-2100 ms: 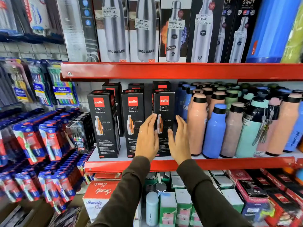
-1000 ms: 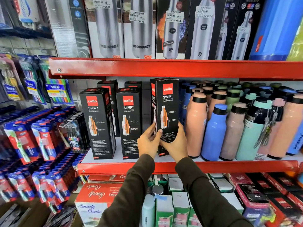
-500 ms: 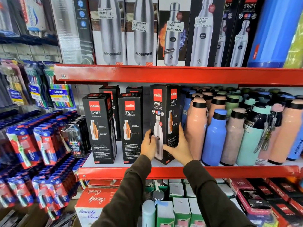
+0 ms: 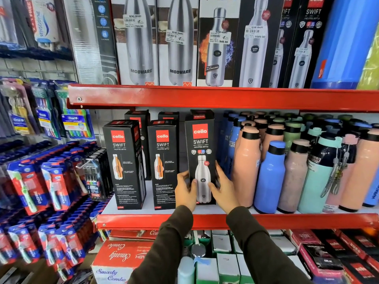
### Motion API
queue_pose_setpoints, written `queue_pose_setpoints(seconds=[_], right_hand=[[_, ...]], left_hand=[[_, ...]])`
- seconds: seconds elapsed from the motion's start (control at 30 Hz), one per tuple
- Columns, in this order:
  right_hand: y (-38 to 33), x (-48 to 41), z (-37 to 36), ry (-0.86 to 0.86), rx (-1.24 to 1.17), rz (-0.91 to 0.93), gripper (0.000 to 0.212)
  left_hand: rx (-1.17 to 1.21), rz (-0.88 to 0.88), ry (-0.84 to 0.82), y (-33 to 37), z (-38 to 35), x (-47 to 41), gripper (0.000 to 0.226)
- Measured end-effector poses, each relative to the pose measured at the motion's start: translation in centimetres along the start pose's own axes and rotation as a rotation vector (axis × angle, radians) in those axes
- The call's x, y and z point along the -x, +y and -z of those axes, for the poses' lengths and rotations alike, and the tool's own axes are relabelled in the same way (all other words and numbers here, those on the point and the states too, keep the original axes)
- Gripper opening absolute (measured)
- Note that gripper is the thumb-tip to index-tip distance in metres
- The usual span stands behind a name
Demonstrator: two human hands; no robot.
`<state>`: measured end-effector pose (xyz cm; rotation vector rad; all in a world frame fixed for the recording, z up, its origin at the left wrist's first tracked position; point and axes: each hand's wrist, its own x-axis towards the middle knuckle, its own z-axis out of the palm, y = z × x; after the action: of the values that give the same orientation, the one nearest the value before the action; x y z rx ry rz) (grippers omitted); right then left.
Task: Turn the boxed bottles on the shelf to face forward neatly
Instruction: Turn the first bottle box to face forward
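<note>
Three black Cello Swift bottle boxes stand in the front row of the middle red shelf. The right box shows its steel-bottle face to me and stands upright. My left hand grips its lower left edge and my right hand its lower right edge. The middle box and the left box show a face with an orange cutaway bottle; the left one is turned slightly. More black boxes stand behind them.
Loose pink, blue and mint bottles crowd the shelf just right of the held box. Taller boxed steel bottles fill the shelf above. Toothbrush packs hang at the left. Cartons sit on the shelf below.
Both hands took hold of the right box, lifted and rotated it from its orange-bottle face to its steel-bottle face, and it now stands square in the row.
</note>
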<state>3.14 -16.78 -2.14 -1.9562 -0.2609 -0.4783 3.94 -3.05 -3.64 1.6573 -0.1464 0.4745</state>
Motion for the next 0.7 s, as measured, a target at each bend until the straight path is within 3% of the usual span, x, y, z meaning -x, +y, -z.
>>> queue_pose_setpoints(seconds=[0.7], right_hand=[[2.3, -0.3, -1.0, 0.063, 0.052, -0.059, 0.078]], left_hand=[[-0.045, 0.079, -0.038, -1.1, -1.2, -0.6, 0.034]])
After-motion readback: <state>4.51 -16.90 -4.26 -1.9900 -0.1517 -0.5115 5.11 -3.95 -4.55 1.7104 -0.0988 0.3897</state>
